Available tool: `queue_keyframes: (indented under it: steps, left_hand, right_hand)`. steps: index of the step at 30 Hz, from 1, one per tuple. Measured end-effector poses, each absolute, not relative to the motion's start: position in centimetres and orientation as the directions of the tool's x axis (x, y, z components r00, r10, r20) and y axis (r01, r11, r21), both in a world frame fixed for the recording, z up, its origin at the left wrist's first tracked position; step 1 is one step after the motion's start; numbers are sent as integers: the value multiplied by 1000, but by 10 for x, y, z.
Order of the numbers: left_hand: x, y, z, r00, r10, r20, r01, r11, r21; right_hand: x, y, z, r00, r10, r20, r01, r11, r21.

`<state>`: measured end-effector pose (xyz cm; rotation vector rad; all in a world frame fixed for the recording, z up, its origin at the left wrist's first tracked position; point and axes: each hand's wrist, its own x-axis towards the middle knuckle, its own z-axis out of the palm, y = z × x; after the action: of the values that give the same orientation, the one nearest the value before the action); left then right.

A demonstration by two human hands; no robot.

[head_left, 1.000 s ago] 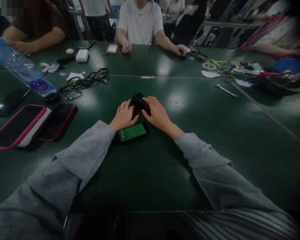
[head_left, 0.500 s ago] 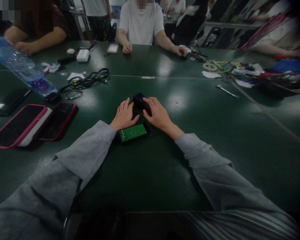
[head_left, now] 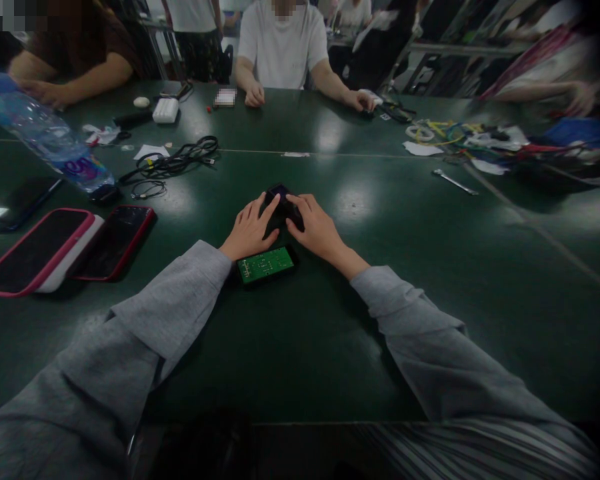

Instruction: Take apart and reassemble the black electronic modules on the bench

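A small black box-shaped device with a little screen lies on the dark green table, between my two hands. My left hand is at its left side, fingers stretched and apart, with the index fingertip on or just over the screen. My right hand grips the right end, fingers over the top and thumb at the near side. The device's lower part is hidden by my hands. Just below my left hand lies a green circuit board in a black frame, face up.
Phones in red and pink cases and a tilted water bottle are at left. Black cables lie behind them. A wrench and tangled wires are at right. People sit across the table.
My left index finger has moved right, onto or just over the device's screen. My right hand and the circuit board have stayed in place.
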<state>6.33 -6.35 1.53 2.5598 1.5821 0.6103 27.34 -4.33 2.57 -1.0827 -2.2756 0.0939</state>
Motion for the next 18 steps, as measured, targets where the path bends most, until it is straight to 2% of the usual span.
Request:
queue_keyframes:
  steps: [18]
  left_hand:
    - [66,-67,24,379,900,216,869,-426,253]
  right_hand:
    - [273,-45,27,-482,751,451,697,641,-322]
